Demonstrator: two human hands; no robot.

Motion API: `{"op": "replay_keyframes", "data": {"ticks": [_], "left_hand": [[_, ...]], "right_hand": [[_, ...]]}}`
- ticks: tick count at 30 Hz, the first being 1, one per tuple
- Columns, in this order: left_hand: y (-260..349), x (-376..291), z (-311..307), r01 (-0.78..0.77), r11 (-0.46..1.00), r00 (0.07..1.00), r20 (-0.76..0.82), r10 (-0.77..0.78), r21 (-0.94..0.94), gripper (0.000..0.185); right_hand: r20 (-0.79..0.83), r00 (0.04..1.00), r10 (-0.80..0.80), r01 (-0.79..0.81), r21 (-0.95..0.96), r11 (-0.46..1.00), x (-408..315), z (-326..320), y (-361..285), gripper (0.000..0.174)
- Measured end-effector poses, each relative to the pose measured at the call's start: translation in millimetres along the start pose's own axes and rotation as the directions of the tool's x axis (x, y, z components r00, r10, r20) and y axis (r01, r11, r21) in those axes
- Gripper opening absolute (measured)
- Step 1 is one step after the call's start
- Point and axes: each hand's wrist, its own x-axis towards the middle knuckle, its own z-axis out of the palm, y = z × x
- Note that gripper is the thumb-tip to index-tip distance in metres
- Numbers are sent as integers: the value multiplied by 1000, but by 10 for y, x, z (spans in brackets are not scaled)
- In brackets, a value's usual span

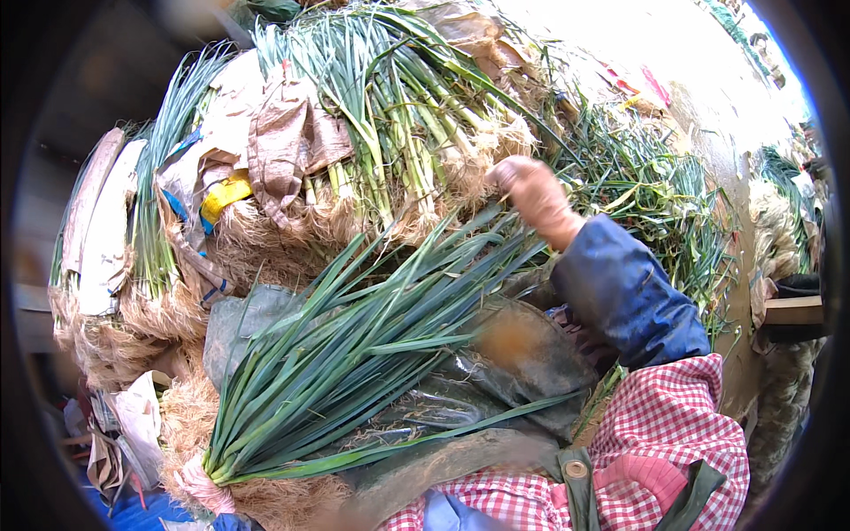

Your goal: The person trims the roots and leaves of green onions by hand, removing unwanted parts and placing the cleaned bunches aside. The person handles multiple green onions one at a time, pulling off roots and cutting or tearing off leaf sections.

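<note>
A bundle of long green leek or scallion leaves (345, 338) fans across my lap. At its gathered lower end, what appears to be my left hand (204, 484), in a pale pink covering, is closed around the bundle; a bit of blue sleeve shows beneath. My right hand (536, 199), bare and motion-blurred below a blue sleeve cover, is raised beyond the leaf tips, by the pale roots (465, 169) of piled stalks. Its fingers look bent; whether they touch or hold anything cannot be told. Dark plastic sheeting (438, 398) lies under the leaves.
Rooted stalks (405, 146) are heaped ahead, partly under brown sacking (279, 139). More wrapped bundles (149, 245) stand at left. Loose green leaves (637, 172) cover the ground at right. Roots (285, 501) lie beside my lap, near a blue surface (143, 511).
</note>
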Motion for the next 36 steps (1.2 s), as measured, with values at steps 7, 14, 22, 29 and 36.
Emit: {"op": "replay_keyframes", "data": {"ticks": [7,14,22,29,36], "left_hand": [[35,-59,125,-7,999,997,-71,5,-32,31],[-18,-296,256,66,992,986,160,-48,-109,34],[44,-341,531,278,807,955,236,-177,-521,53],[-114,-464,541,-33,997,995,97,25,75,46],[-177,-272,428,-33,997,989,142,43,-69,44]], "right_hand": [[471,880,-62,211,-271,939,87,78,-242,38],[371,913,-167,361,-549,754,70,409,-252,12],[68,998,16,31,-638,770,407,-380,74,22],[173,980,99,-90,-62,994,-226,-1116,-287,43],[205,929,-307,351,-232,907,-589,101,-682,26]]}}
